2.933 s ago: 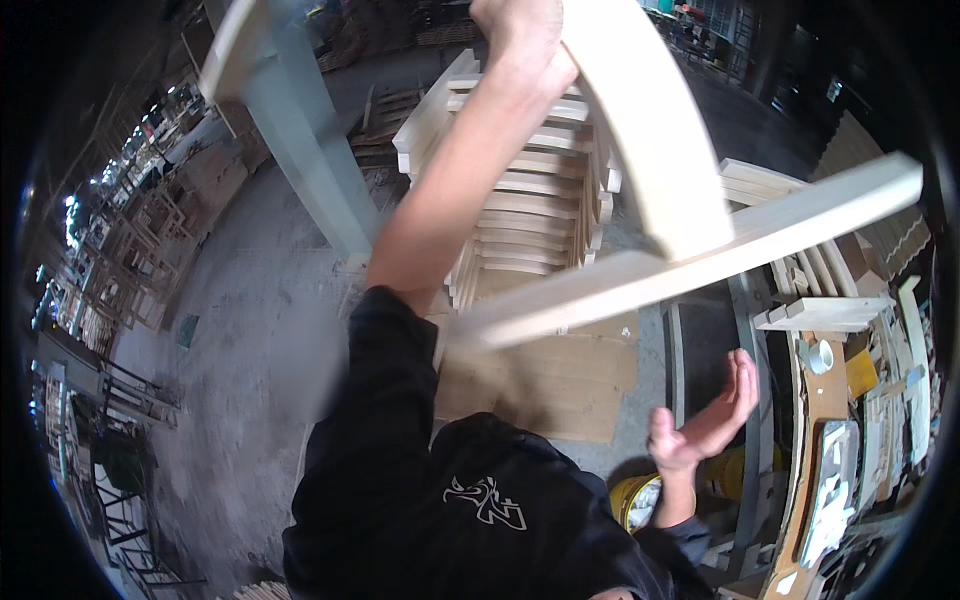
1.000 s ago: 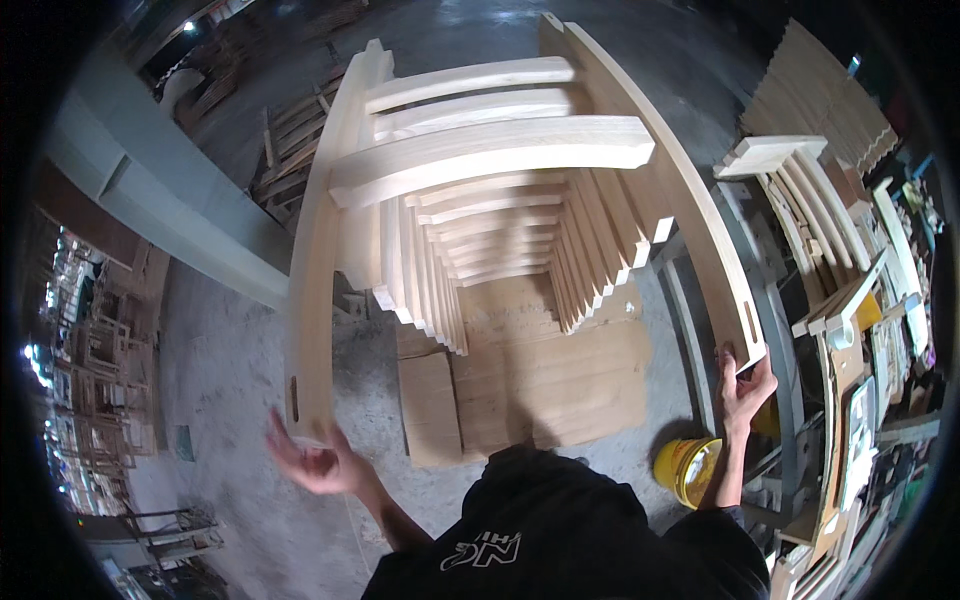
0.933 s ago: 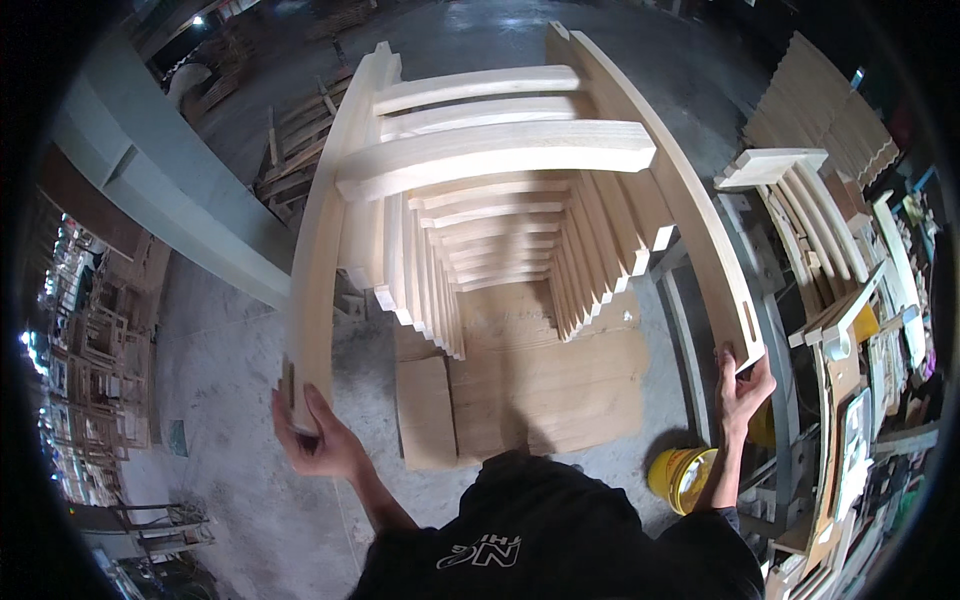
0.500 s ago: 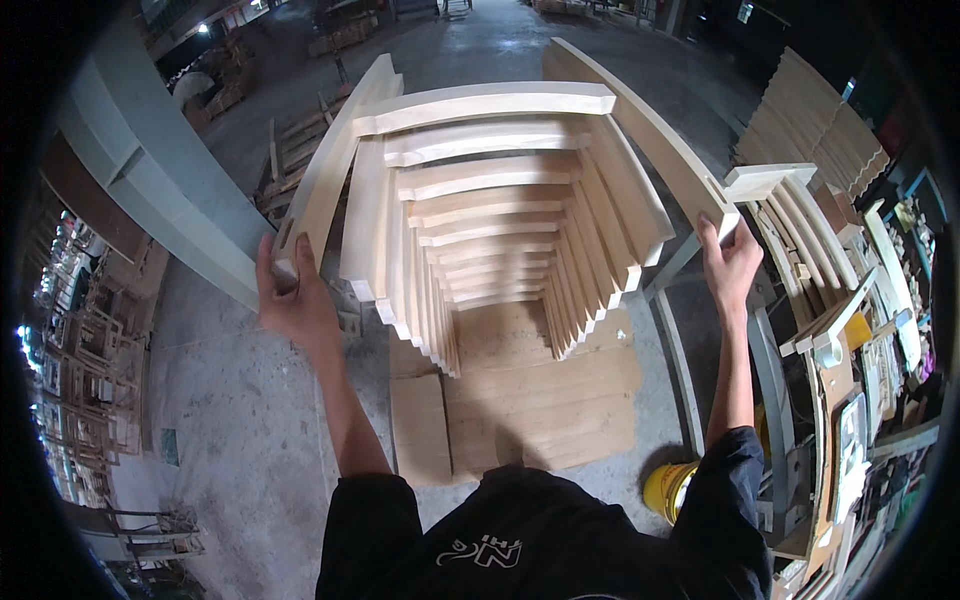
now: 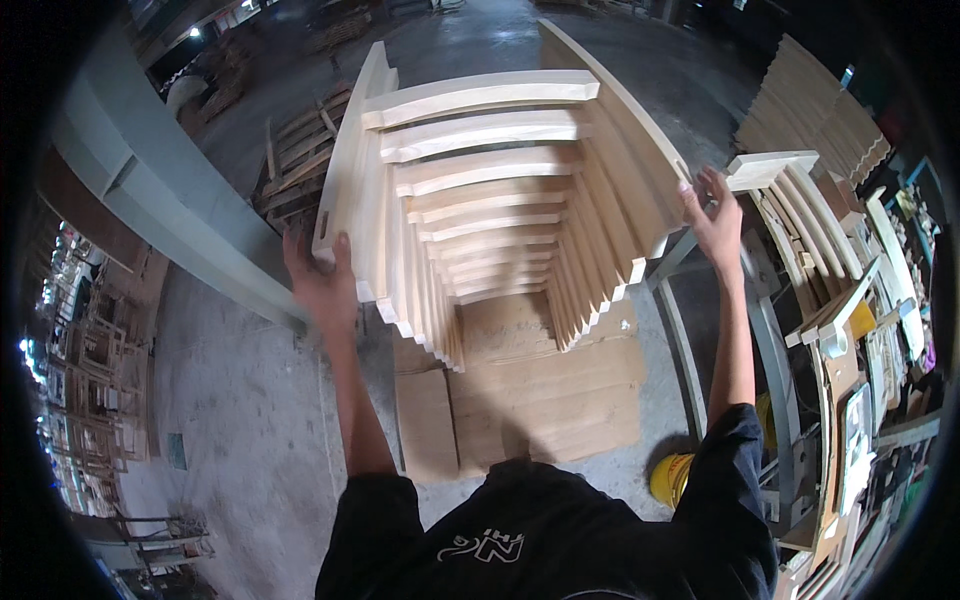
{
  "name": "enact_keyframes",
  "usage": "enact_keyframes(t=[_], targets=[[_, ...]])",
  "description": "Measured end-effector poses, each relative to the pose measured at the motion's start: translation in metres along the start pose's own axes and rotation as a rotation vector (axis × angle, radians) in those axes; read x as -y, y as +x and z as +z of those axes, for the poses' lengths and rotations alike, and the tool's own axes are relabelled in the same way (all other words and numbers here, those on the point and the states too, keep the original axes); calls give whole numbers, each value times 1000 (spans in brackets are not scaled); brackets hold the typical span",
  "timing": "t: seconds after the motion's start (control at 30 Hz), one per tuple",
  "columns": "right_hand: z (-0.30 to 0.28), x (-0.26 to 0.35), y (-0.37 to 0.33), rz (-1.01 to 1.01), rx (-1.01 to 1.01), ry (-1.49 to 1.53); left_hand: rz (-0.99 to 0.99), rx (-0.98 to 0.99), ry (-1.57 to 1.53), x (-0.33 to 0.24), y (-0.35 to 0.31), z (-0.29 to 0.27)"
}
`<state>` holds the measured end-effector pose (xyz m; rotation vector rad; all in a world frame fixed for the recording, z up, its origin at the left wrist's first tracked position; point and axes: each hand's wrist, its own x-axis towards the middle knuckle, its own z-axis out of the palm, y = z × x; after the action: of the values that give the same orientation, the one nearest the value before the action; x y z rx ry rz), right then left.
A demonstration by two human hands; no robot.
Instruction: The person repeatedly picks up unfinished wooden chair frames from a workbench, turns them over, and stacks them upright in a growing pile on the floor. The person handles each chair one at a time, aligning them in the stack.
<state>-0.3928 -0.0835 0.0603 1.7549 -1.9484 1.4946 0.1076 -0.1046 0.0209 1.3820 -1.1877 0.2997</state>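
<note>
A pale wooden frame, its two long side rails joined by a curved crosspiece [image 5: 480, 97], lies on top of a tall stack of similar frames [image 5: 490, 212]. At the near end of its left rail [image 5: 347, 165] is my left hand [image 5: 325, 285], slightly blurred, with thumb and fingers apart. My right hand [image 5: 716, 225] is beside the near end of the right rail [image 5: 620, 105]. Its fingers are spread and the thumb tip is at the rail's outer edge, no longer wrapped round it. The stack's lower frames nest in line beneath, narrowing toward the floor.
Cardboard [image 5: 545, 410] lies under and before the stack. A grey steel column [image 5: 170, 190] stands at left. On the right are a rack of curved wooden parts [image 5: 815, 230], a cluttered bench [image 5: 850, 440] and a yellow bucket [image 5: 670, 478]. Wooden pallets [image 5: 300, 150] lie behind, at left.
The top frame has come down and inward onto the stack, now in line with the frames below. Both hands have loosened from its rail ends, the left moving slightly right.
</note>
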Motion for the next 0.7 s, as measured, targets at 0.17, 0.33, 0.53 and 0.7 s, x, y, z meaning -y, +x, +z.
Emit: enact_keyframes(t=[0.17, 0.33, 0.53, 0.7], targets=[[2, -1, -10, 267, 298, 8, -330, 352, -218, 4, -21, 7], [23, 7, -4, 134, 106, 55, -297, 298, -144, 21, 2, 11], [25, -9, -10, 85, 35, 124, -251, 294, -104, 20, -2, 19], [27, -2, -15, 139, 87, 47, -273, 314, -1, 31, -8, 12]])
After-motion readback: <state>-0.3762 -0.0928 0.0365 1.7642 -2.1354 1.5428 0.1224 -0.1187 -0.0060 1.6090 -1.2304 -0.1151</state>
